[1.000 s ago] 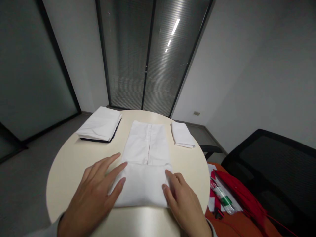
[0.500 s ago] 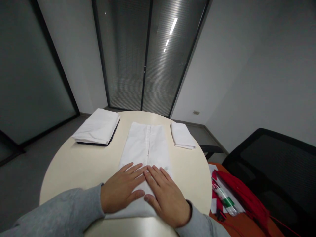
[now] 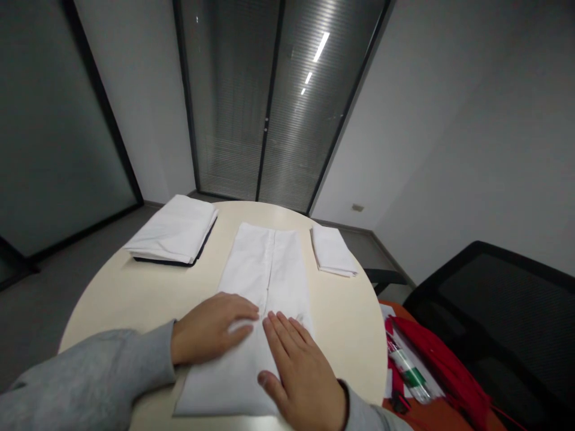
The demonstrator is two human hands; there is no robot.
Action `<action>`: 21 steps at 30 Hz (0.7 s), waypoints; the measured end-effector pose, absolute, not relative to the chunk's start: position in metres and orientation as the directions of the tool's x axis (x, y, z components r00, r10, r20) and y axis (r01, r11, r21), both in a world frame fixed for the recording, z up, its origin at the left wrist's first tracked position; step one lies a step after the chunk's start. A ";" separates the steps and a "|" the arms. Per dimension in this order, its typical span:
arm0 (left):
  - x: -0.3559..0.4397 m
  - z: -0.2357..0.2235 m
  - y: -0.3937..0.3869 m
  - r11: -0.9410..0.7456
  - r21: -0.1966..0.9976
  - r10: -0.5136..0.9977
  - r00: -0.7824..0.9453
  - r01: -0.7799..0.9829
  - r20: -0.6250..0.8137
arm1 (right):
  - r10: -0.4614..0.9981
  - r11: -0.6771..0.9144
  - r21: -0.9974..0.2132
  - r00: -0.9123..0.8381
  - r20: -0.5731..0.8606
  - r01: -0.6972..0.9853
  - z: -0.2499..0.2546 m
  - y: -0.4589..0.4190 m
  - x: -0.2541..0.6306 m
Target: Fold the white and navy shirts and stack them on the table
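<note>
A long folded white cloth (image 3: 251, 371) lies flat in front of me, with two edges meeting along its middle. Flat on its right half rests my right hand (image 3: 300, 374), fingers stretched out and thumb apart. My left hand (image 3: 217, 327) is over the left half, its fingers bent toward the middle line and its thumb held away from them. Nothing shows between the left thumb and fingers, and that hand is slightly blurred. The cloth's right edge is partly covered by my right hand.
A round cream table (image 3: 130, 299) bears everything. At its back left lies a stack of folded white cloth (image 3: 175, 227) with a dark layer below. A smaller folded white cloth (image 3: 332, 250) is at the right. Beside the table stands a chair with a red bag (image 3: 442, 359) and a bottle (image 3: 411, 371).
My left hand has moved left, away from the right hand, and its fingers have bent. My right hand stays flat, slightly lower in view. More of the cloth's near end shows.
</note>
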State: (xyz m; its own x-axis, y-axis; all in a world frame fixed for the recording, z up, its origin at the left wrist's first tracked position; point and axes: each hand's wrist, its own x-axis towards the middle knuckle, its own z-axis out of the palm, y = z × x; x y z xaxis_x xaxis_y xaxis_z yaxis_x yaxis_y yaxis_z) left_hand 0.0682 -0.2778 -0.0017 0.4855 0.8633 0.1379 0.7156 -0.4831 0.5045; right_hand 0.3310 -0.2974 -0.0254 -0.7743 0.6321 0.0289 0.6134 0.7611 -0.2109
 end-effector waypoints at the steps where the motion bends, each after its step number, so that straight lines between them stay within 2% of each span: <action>1: 0.061 0.003 -0.263 -0.402 0.573 0.910 0.384 0.714 0.160 | 0.630 0.760 -0.223 -0.777 0.018 0.611 -0.028 -0.301 0.331; 4: 0.039 0.010 -0.211 -0.220 0.709 0.968 0.062 0.670 0.242 | 0.622 0.759 -0.239 -0.783 -0.009 0.606 -0.032 -0.314 0.327; 8: 0.029 -0.003 -0.152 -0.063 0.766 0.964 -0.158 0.640 0.211 | 0.650 0.735 -0.275 -0.760 0.024 0.620 -0.011 -0.305 0.317; 13: 0.033 -0.022 -0.099 0.069 0.727 0.947 -0.275 0.683 0.169 | 0.884 0.462 -0.306 -0.405 0.232 0.833 0.024 -0.204 0.305; 14: 0.033 -0.026 -0.090 0.096 0.718 0.942 -0.296 0.689 0.159 | 0.931 0.353 -0.333 -0.291 0.221 0.874 0.023 -0.177 0.303; 16: 0.031 -0.033 -0.076 0.147 0.704 0.931 -0.337 0.695 0.138 | 0.958 0.243 -0.348 -0.168 0.231 0.906 0.015 -0.130 0.299; 21: 0.019 -0.048 -0.051 0.235 0.698 0.909 -0.407 0.677 0.089 | 0.980 0.088 -0.427 -0.002 0.198 0.900 -0.020 -0.066 0.292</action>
